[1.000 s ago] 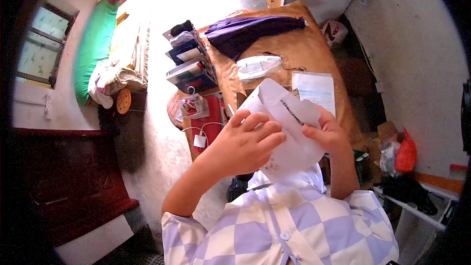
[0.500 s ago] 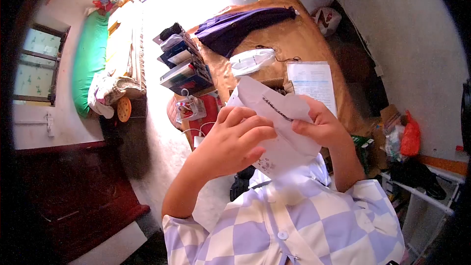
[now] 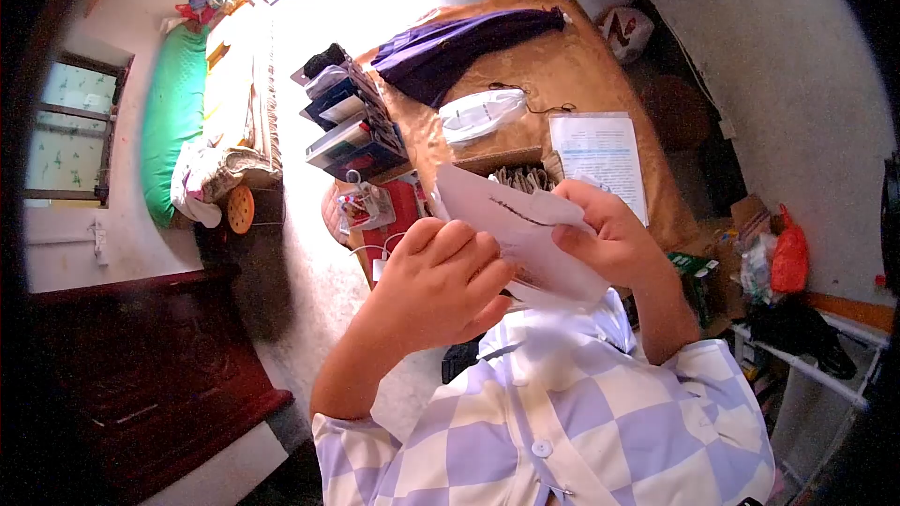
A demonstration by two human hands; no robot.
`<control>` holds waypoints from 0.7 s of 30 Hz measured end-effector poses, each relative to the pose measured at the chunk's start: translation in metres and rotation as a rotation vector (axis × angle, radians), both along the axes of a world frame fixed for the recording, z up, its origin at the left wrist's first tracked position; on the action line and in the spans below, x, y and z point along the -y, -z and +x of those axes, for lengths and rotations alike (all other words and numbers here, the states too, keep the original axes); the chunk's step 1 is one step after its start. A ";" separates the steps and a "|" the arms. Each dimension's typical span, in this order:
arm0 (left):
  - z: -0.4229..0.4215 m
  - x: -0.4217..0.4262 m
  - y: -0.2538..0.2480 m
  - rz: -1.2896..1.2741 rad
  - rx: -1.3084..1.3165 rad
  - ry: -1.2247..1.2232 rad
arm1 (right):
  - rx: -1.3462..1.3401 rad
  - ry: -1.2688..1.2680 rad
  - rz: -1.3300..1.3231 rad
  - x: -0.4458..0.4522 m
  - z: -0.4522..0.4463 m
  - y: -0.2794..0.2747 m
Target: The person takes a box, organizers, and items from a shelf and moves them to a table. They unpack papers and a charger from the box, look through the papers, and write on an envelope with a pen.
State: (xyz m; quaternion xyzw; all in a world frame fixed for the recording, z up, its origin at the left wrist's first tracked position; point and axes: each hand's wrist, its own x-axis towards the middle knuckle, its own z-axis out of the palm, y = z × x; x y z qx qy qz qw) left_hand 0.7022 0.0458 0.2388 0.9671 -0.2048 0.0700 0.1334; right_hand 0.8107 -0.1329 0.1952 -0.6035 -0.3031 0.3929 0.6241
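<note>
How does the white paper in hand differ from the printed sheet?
The held paper is tilted in the right hand; the printed sheet lies flat on the brown surface. The held paper shows a dark streak; the printed sheet shows rows of text. Both look whitish.

Both arms [image 3: 361,365] bend inward, the left hand [image 3: 439,276] loosely curled, the right hand [image 3: 609,232] pinching (its thumb [image 3: 574,242] uppermost).

My paper [image 3: 539,242] is white, crossed by a thin black line. My shirt [image 3: 609,403] is checked in lavender and cream. The counter [image 3: 586,75] is golden brown, the cloth [image 3: 450,56] on it dark purple, the bundle [image 3: 483,116] white, the printed sheet [image 3: 600,164] white with a pale blue band. I see a red-orange bag [image 3: 789,260] and green bedding [image 3: 172,122].
</note>
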 end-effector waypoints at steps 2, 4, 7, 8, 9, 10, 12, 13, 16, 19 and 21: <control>-0.002 0.000 0.001 0.017 0.028 -0.013 | -0.022 -0.017 0.006 0.000 0.000 -0.001; -0.003 0.001 0.005 -0.031 0.074 -0.001 | -0.045 -0.030 0.019 0.000 -0.001 0.000; -0.004 0.000 0.011 -0.043 0.088 0.012 | -0.034 -0.045 0.026 -0.001 -0.003 0.002; -0.005 0.000 0.012 -0.037 0.083 0.015 | 0.000 -0.052 0.015 -0.001 -0.002 0.001; -0.006 0.001 0.013 -0.046 0.098 0.011 | 0.035 -0.057 0.005 -0.001 -0.002 0.000; -0.006 0.002 0.015 -0.054 0.112 0.007 | 0.032 -0.055 -0.001 -0.001 -0.003 -0.001; -0.006 0.005 0.017 -0.065 0.131 -0.001 | 0.027 -0.050 -0.014 -0.001 -0.004 -0.003; -0.006 0.006 0.018 -0.066 0.135 -0.007 | 0.009 -0.047 -0.005 -0.002 -0.004 -0.003; -0.008 0.011 0.021 -0.074 0.156 -0.023 | -0.012 -0.050 0.012 -0.003 -0.005 -0.005; -0.009 0.015 0.023 -0.109 0.170 -0.024 | -0.070 -0.057 0.008 -0.002 -0.005 -0.002; -0.011 0.016 0.022 -0.114 0.158 -0.013 | -0.241 -0.060 0.015 -0.001 -0.007 0.000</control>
